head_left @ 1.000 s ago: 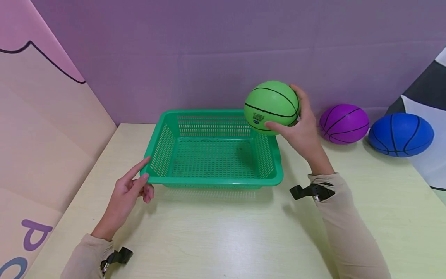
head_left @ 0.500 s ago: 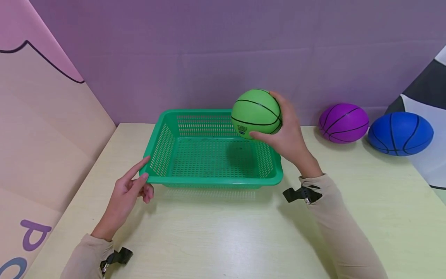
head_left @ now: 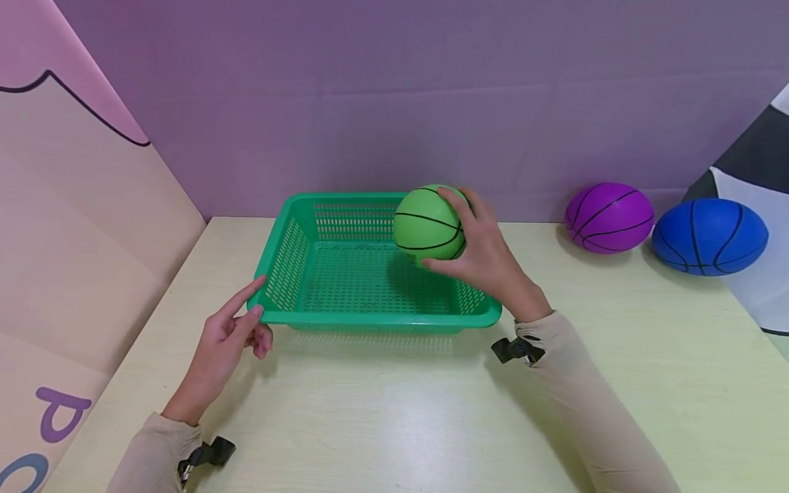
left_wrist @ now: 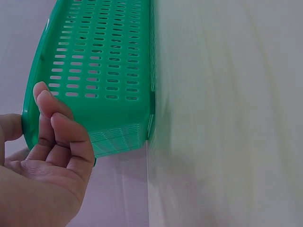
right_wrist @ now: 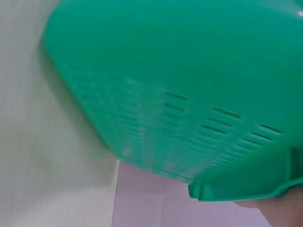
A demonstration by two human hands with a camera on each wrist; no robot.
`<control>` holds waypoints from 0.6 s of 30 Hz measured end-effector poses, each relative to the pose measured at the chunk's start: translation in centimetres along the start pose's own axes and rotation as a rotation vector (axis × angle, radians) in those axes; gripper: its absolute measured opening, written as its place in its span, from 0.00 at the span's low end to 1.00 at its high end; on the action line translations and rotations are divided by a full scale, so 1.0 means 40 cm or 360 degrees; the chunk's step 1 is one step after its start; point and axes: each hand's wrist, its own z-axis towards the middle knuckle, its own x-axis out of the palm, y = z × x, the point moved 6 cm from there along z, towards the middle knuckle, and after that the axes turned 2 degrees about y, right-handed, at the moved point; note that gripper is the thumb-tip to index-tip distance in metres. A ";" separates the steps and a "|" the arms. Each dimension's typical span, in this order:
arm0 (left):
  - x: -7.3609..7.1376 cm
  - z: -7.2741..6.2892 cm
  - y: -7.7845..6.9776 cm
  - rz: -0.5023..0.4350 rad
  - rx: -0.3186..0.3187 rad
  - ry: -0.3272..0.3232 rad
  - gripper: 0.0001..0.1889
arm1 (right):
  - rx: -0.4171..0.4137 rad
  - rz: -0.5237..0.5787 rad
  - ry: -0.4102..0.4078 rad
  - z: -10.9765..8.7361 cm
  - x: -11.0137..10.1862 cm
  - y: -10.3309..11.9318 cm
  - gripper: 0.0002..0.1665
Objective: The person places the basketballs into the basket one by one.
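In the head view, my right hand (head_left: 487,263) grips a small green basketball (head_left: 428,226), thumb low in front and fingers over its right side. The ball is held inside the right part of a green slotted plastic basket (head_left: 370,319), above its floor. My left hand (head_left: 224,342) holds the basket's front left corner, with thumb and index finger on the rim. In the left wrist view, the other fingers of the left hand (left_wrist: 57,151) curl beside the outer wall. The right wrist view shows the basket's outside (right_wrist: 165,61) and little of the hand; the ball is hidden there.
A purple ball (head_left: 609,218) and a blue ball (head_left: 710,237) lie side by side at the table's back right. The pale wooden table (head_left: 394,411) meets a purple backdrop (head_left: 370,103) behind the basket. Printed panels flank both sides.
My right hand has moved left and down, carrying the green basketball from over the basket's right rim to inside it. The left hand and basket stay put.
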 end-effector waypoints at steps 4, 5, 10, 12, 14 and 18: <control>-0.001 0.001 -0.001 -0.0013 0.0003 -0.0014 0.25 | -0.0041 -0.0143 0.0070 -0.001 0.016 0.002 0.62; -0.001 0.002 -0.001 -0.0010 0.0008 -0.0012 0.25 | -0.0046 -0.0180 0.0094 -0.001 0.019 0.002 0.62; -0.002 0.005 0.002 0.0017 0.0008 0.0013 0.25 | -0.0124 -0.0410 0.0314 -0.002 0.050 0.009 0.61; -0.003 0.005 0.006 0.0030 0.0000 0.0020 0.26 | -0.0157 -0.0470 0.0397 -0.004 0.062 0.014 0.61; -0.005 0.004 0.008 0.0038 -0.0004 0.0021 0.26 | -0.0159 -0.0490 0.0445 -0.007 0.069 0.017 0.60; -0.008 0.000 0.010 0.0030 0.0005 0.0021 0.26 | -0.0042 -0.0408 0.0386 -0.009 0.063 0.016 0.56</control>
